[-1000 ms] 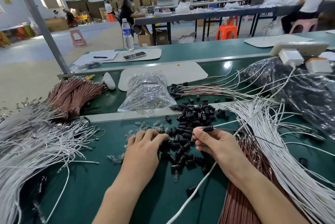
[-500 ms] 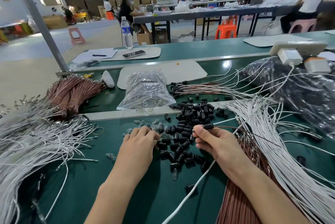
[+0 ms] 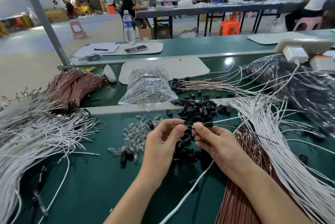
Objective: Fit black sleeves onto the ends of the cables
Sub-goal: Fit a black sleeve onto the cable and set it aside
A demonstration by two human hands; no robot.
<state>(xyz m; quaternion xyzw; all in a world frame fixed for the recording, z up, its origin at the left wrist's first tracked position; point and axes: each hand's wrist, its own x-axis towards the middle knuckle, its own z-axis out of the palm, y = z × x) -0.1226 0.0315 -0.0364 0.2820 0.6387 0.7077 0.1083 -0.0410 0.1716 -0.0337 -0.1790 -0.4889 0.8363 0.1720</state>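
A heap of loose black sleeves point(image 3: 196, 110) lies on the green table just beyond my hands. My right hand point(image 3: 215, 142) pinches a thin brown cable point(image 3: 233, 127) with a black sleeve point(image 3: 207, 124) on its end, and a white cable point(image 3: 192, 185) runs under its palm. My left hand point(image 3: 161, 144) is raised beside it and pinches a small black piece point(image 3: 187, 126) between thumb and forefinger, close to the right fingertips. What exactly the left fingertips hold is partly hidden.
White cables fan out at the left point(image 3: 36, 138) and right point(image 3: 282, 144). Brown cable bundles point(image 3: 72, 87) lie at the far left, more brown cables point(image 3: 241, 196) under my right forearm. Small clear bulbs point(image 3: 134, 138) are scattered left of my hands. A plastic bag point(image 3: 148, 85) sits behind.
My left hand has lifted off the pile of black sleeves and come up to meet my right hand with a small piece. The right hand has stayed almost still with its cable.
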